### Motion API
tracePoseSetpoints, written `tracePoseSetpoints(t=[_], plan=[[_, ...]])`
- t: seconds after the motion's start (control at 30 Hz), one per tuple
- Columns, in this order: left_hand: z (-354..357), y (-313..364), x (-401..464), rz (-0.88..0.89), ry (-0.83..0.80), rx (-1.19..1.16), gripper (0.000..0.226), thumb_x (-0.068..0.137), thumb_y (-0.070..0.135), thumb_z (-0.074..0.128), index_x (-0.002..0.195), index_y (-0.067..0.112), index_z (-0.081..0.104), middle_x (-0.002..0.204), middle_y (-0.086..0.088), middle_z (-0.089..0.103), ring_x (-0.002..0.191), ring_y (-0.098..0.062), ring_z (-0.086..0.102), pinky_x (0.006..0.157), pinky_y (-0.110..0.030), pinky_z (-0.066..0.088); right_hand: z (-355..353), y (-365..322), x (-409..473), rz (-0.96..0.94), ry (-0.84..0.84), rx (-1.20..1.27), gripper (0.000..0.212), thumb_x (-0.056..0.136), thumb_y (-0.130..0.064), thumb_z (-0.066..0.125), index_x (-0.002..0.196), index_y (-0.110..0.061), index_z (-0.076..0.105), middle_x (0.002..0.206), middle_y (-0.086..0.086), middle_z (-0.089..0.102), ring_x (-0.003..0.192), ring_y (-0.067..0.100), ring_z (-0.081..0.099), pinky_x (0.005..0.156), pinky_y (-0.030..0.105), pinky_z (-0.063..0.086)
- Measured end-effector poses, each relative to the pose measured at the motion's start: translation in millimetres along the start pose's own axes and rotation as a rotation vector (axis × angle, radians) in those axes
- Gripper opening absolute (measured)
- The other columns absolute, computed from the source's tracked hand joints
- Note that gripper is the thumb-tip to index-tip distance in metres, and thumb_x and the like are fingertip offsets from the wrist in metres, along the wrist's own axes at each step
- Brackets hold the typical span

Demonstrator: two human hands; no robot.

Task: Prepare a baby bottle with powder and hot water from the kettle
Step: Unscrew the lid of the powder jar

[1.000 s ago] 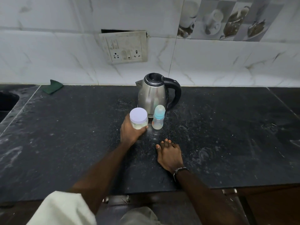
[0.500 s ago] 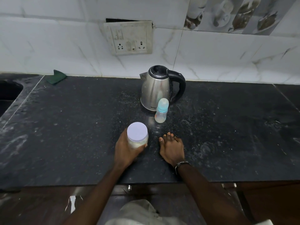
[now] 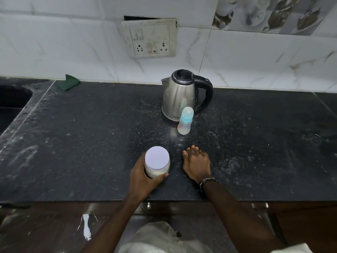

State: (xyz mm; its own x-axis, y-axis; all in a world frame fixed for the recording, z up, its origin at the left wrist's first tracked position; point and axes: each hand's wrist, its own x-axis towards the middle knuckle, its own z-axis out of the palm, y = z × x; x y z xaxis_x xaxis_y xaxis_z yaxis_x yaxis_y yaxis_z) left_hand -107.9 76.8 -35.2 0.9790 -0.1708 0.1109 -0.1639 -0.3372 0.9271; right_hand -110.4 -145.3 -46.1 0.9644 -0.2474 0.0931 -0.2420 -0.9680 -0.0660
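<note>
— Since a second ago, what has shifted?

— Mainly the powder jar [image 3: 157, 164]: it has come away from the kettle's foot and now sits near the front edge of the dark counter [image 3: 82, 143], well apart from the baby bottle [image 3: 185, 123] it stood beside before.

— How do the fingers lie on it?

— The left hand [image 3: 144, 178] wraps the jar from its left and near sides. Its thumb [image 3: 160, 177] curls across the near wall just under the pale lid, and the other fingers are hidden behind the jar's left side. So that hand is clasping the jar, whose white powder shows through the wall below the lid.

— And the other hand?

— The right hand [image 3: 197, 166] lies just right of the jar, not touching it, palm down on the counter with fingers loosely together and holding nothing.

— Farther out?

— The capped bottle stands upright, far of the right hand, just in front of the steel kettle [image 3: 179, 95], whose handle points right. A green cloth [image 3: 67, 82] lies far left by the wall.
</note>
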Motion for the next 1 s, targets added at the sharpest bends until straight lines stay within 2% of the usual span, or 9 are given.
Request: tracePoseSetpoints(t=[0.13, 0.23, 0.27, 0.33, 0.43, 0.57, 0.73, 0.93, 1.0], plan=[[0.2, -1.6, -1.2, -0.008, 0.009, 0.001, 0.098, 0.055, 0.045, 0.095, 0.139, 0.023, 0.051, 0.135, 0.01, 0.061, 0.124, -0.007, 0.057, 0.102, -0.022, 0.048, -6.8, -1.6, 1.4, -0.001, -0.057, -0.023, 0.056, 0.098, -0.038, 0.023, 0.109, -0.009, 0.069, 0.117, 0.015, 0.069, 0.109, 0.029, 0.065, 0.098, 0.044, 0.046], [0.1, -1.8, -2.0, -0.017, 0.015, -0.006, 0.098, 0.054, 0.049, 0.093, 0.139, 0.023, 0.051, 0.135, 0.01, 0.061, 0.125, -0.007, 0.056, 0.102, -0.022, 0.048, -32.1, -11.5, 10.9, 0.065, -0.103, 0.009, 0.043, 0.099, -0.039, 0.036, 0.099, -0.013, 0.07, 0.104, 0.009, 0.072, 0.1, 0.026, 0.068, 0.116, 0.051, 0.026], [0.7, -1.9, -2.3, -0.019, 0.017, -0.012, 0.098, 0.054, 0.048, 0.093, 0.139, 0.023, 0.052, 0.135, 0.009, 0.061, 0.125, -0.008, 0.056, 0.102, -0.023, 0.048, -44.2, -16.8, 15.4, 0.085, -0.086, 0.061, 0.038, 0.099, -0.038, 0.041, 0.094, -0.014, 0.07, 0.096, 0.008, 0.073, 0.095, 0.027, 0.069, 0.115, 0.049, 0.027], [1.4, -3.0, -2.4, -0.022, 0.017, -0.023, 0.098, 0.055, 0.046, 0.094, 0.139, 0.022, 0.052, 0.136, 0.008, 0.061, 0.125, -0.009, 0.056, 0.103, -0.029, 0.05, -73.0, -33.5, 22.4, 0.078, -0.027, 0.174, 0.034, 0.098, -0.037, 0.047, 0.091, -0.012, 0.069, 0.091, 0.012, 0.072, 0.089, 0.032, 0.069, 0.093, 0.04, 0.045], [0.5, -5.2, -2.6, -0.027, 0.011, -0.043, 0.1, 0.055, 0.046, 0.094, 0.141, 0.02, 0.051, 0.137, 0.006, 0.06, 0.125, -0.01, 0.057, 0.103, -0.035, 0.051, -110.4, -67.5, 20.7, -0.041, -0.037, 0.302, 0.037, 0.094, -0.047, 0.051, 0.087, -0.013, 0.062, 0.091, 0.013, 0.07, 0.086, 0.036, 0.065, 0.068, 0.036, 0.047], [0.6, -3.0, -3.8, -0.041, -0.004, -0.059, 0.09, 0.056, 0.05, 0.091, 0.131, 0.017, 0.055, 0.124, 0.007, 0.066, 0.113, -0.005, 0.063, 0.094, -0.032, 0.054, -134.7, -99.1, 6.1, -0.281, -0.086, 0.106, 0.061, 0.084, -0.073, 0.047, 0.085, -0.014, 0.063, 0.093, 0.012, 0.07, 0.087, 0.033, 0.065, 0.066, 0.033, 0.035], [-1.2, 0.6, -2.2, -0.051, 0.013, -0.026, 0.074, 0.049, 0.052, 0.084, 0.107, 0.011, 0.065, 0.094, 0.01, 0.068, 0.087, 0.003, 0.065, 0.077, -0.036, 0.059, -137.9, -114.1, -2.9, -0.388, -0.132, -0.078, 0.062, 0.084, -0.069, 0.052, 0.101, -0.011, 0.067, 0.106, 0.019, 0.063, 0.092, 0.031, 0.061, 0.069, 0.035, 0.034], [-5.6, -2.0, 1.0, -0.024, -0.036, -0.072, 0.086, 0.051, 0.043, 0.093, 0.128, 0.036, 0.056, 0.121, 0.01, 0.069, 0.111, -0.004, 0.065, 0.093, -0.032, 0.054, -137.5, -111.7, -0.7, -0.405, -0.203, -0.025, 0.058, 0.084, -0.063, 0.057, 0.103, -0.008, 0.067, 0.107, 0.021, 0.062, 0.093, 0.031, 0.061, 0.068, 0.033, 0.036], [-5.9, -2.1, 2.0, -0.024, -0.029, -0.087, 0.088, 0.052, 0.035, 0.098, 0.129, 0.033, 0.057, 0.121, 0.01, 0.07, 0.112, -0.005, 0.065, 0.094, -0.036, 0.055, -139.6, -110.4, 2.5, -0.424, -0.235, 0.013, 0.057, 0.082, -0.06, 0.061, 0.1, -0.007, 0.067, 0.108, 0.022, 0.061, 0.091, 0.034, 0.062, 0.068, 0.033, 0.036]])
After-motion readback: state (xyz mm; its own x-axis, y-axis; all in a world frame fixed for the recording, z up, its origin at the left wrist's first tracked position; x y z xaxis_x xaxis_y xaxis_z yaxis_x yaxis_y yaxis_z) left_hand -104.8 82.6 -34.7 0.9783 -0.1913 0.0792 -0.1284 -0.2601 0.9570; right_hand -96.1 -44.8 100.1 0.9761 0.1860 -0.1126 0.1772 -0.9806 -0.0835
